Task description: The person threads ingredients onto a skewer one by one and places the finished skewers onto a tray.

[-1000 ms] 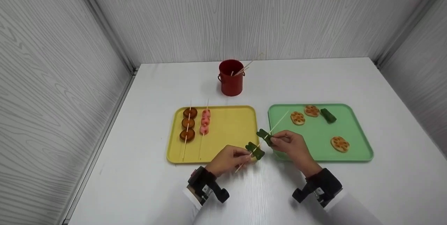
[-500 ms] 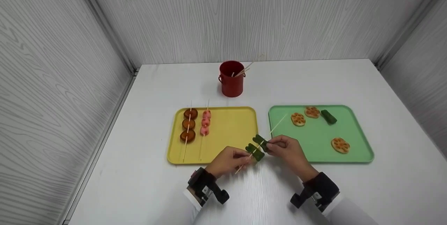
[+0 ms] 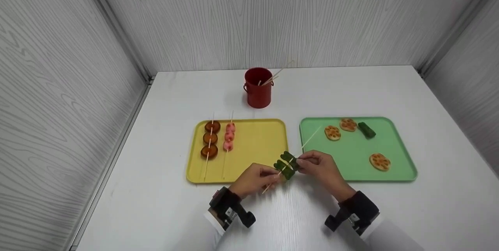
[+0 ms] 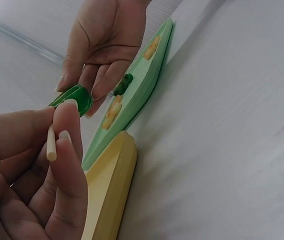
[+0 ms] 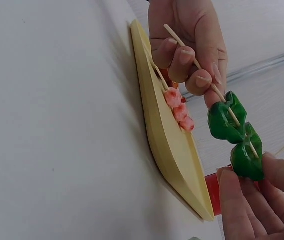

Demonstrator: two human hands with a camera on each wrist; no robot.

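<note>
Head: skewer (image 3: pixel 310 138) diagonal, far end toward green tray (image 3: pixel 347 157).

My left grip (image 3: pixel 254 181) hides stretch of skewer (image 4: pixel 51 146). Lower ends of sticks (image 3: pixel 275 76) hidden inside red bucket (image 3: pixel 259 97). My sleeves (image 3: pixel 199 232) cut off by head view's bottom edge.

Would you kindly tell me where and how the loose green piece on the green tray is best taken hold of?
I would pinch the loose green piece across its middle, coming from above and its right. It lies slantwise, longer than wide, with a round slice close on its left, so the right side probably leaves more room.
</note>
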